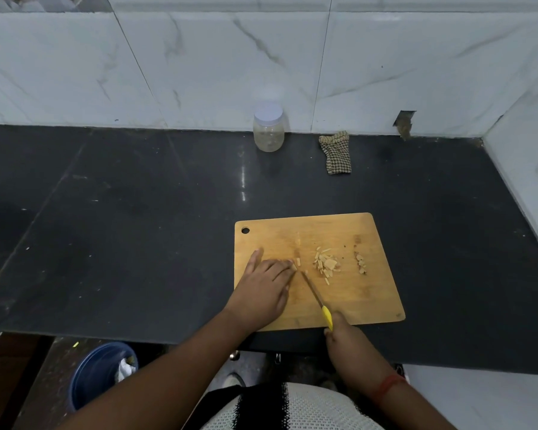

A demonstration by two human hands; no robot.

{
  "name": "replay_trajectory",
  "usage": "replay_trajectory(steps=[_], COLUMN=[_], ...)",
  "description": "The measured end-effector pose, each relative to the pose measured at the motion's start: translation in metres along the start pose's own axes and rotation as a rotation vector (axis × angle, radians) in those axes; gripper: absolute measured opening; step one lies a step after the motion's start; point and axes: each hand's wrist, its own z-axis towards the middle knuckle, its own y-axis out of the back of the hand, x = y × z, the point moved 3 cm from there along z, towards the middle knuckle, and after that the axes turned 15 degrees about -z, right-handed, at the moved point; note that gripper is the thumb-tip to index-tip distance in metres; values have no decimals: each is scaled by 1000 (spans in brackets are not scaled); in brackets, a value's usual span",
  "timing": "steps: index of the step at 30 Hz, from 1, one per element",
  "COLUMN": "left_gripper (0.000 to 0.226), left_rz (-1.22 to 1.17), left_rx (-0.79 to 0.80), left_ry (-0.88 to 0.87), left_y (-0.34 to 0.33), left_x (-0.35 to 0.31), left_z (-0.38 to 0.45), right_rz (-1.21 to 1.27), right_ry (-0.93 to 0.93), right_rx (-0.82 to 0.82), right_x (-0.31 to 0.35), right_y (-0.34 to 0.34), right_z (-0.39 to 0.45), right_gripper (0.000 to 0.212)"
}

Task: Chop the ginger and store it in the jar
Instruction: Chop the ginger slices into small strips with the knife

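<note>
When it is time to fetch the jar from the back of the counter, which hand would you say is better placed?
Probably the left hand: it merely presses ginger on the board, while the right hand grips the knife.

A rectangular wooden chopping board (348, 293) lies on the dark stone tabletop (137, 228), toward its front right. On the board, a heap of pale ginger strips (325, 264) sits near the middle, with a small row of ginger scraps (360, 262) to its right. Behind the board, against the wall, stands a clear plastic jar with a white lid (268, 127); a checked cloth (336, 153) lies just right of it. A blue round bin (97, 373) sits on the floor, below the tabletop's front edge, left.
</note>
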Motion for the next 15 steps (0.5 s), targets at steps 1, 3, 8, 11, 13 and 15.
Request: replay_trajectory(steps=[1,3,8,11,13,15], left_gripper=[46,45,43,41,41,40], left_rz=[1,-6,-18,-9,-2,-4], left_rx=[2,-1,-6,-5,-3,-10], left_ry=[-6,-14,-28,-41,-42,-44], left_y=[1,1,3,5,6,7], left_x=[0,3,4,3,3,3], left_z=[0,-2,-4,-3,-2,-2], right_rz=[12,15,-35,-76,-108,-136], right_ry=[-18,-23,37,43,39,39], right_rx=[-14,-26,-27,-19,-9,-4], right_x=[-1,-1,17,23,26,29], right_y=[2,5,10,11,12,13], right_z=[0,0,12,22,27,30], right_gripper=[27,27,23,24,24,26])
